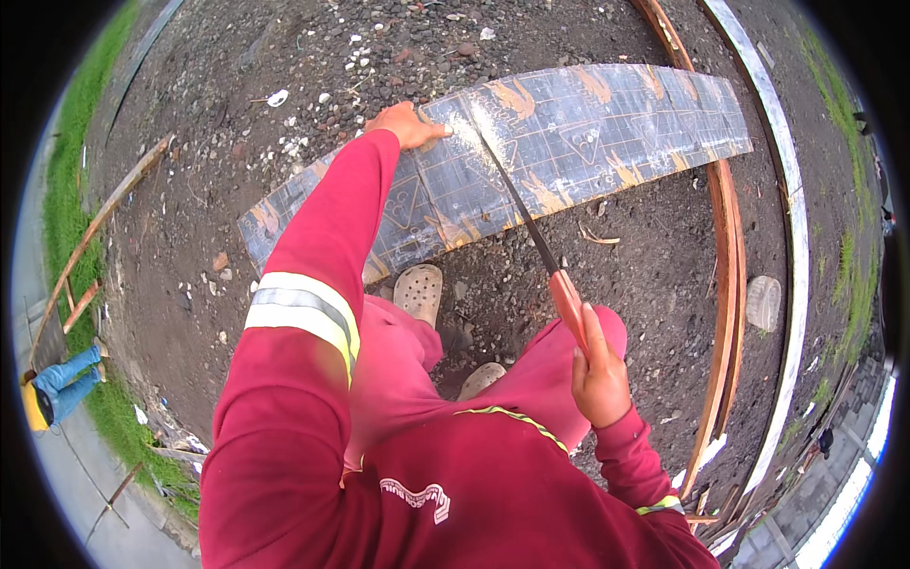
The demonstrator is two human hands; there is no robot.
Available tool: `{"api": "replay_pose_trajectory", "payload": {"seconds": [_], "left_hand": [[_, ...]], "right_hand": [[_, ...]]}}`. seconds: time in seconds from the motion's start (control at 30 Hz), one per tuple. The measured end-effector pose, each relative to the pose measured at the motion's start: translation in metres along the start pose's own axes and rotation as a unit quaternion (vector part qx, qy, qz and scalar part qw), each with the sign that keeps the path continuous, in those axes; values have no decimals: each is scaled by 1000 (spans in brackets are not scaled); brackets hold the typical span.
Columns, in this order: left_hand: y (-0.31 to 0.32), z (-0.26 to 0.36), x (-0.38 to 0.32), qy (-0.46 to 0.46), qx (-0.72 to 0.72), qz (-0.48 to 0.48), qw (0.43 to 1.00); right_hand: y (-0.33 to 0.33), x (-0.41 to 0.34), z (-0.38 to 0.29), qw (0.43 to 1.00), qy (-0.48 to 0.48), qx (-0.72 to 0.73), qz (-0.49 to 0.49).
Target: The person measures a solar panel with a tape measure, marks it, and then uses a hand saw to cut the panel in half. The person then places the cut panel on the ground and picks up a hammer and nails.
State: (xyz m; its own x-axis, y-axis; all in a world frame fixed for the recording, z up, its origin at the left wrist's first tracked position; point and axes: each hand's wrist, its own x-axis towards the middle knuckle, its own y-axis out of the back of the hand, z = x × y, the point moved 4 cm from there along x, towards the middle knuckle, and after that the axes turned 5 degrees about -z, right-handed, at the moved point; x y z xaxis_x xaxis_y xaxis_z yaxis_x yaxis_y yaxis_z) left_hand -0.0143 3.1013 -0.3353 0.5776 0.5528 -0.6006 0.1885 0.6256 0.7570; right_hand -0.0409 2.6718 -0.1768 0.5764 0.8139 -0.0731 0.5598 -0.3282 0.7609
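Note:
A long panel [590, 142] with a dark, printed, grid-marked face and torn brown patches lies across the ground before me. My left hand [407, 126] presses on its far edge, thumb on the face and fingers at the rim. My right hand [601, 377] grips the orange handle of a handsaw [525, 210]. The saw's dark blade runs over the panel's near edge, its far end in a pale patch of sawdust [475, 135] to the right of my left thumb. Whether the blade sits in a cut I cannot tell.
Long timber boards [724, 284] pass beneath the panel's right part, with a pale-faced board [798, 235] beyond. A plastic container [763, 304] lies between them. Gravel and white fragments cover the ground. A wooden pole [106, 213] leans at left, near a person in blue jeans [67, 380].

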Motion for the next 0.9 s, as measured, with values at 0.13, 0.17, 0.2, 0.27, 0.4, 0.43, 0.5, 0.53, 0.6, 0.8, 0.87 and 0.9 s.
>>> {"api": "replay_pose_trajectory", "payload": {"seconds": [0.13, 0.17, 0.2, 0.27, 0.4, 0.43, 0.5, 0.53, 0.6, 0.8, 0.87, 0.9], "left_hand": [[0, 4, -2, 9, 9, 27, 1000], [2, 5, -3, 7, 16, 13, 1000], [3, 6, -5, 3, 24, 3, 1000], [6, 6, -8, -4, 24, 10, 1000], [3, 2, -4, -7, -21, -25, 999], [2, 1, -2, -4, -18, -9, 1000], [-2, -1, 1, 5, -11, 18, 1000], [-2, -1, 2, 13, -12, 42, 999], [-2, 0, 3, 14, 0, 48, 999], [4, 5, -6, 9, 1, 25, 1000], [4, 4, -8, 16, -10, 11, 1000], [5, 3, -7, 13, -18, 2, 1000]], "right_hand": [[-30, 58, 19, 999, -42, 2, -33], [-51, 93, 28, 998, -52, -1, -43], [-71, 129, 33, 996, -67, -14, -52], [-85, 160, 39, 998, -49, -3, -40], [-51, 94, 30, 997, -63, 10, -53], [-36, 64, 20, 999, -27, 26, -33], [-9, 8, 9, 997, -47, -4, -58], [0, -6, 7, 998, -38, -4, -46], [-7, 6, 10, 999, -25, 5, -27], [-85, 152, 42, 999, -40, -11, -27], [-80, 146, 38, 1000, -20, 10, -18], [-69, 122, 39, 997, -66, 8, -50]]}}
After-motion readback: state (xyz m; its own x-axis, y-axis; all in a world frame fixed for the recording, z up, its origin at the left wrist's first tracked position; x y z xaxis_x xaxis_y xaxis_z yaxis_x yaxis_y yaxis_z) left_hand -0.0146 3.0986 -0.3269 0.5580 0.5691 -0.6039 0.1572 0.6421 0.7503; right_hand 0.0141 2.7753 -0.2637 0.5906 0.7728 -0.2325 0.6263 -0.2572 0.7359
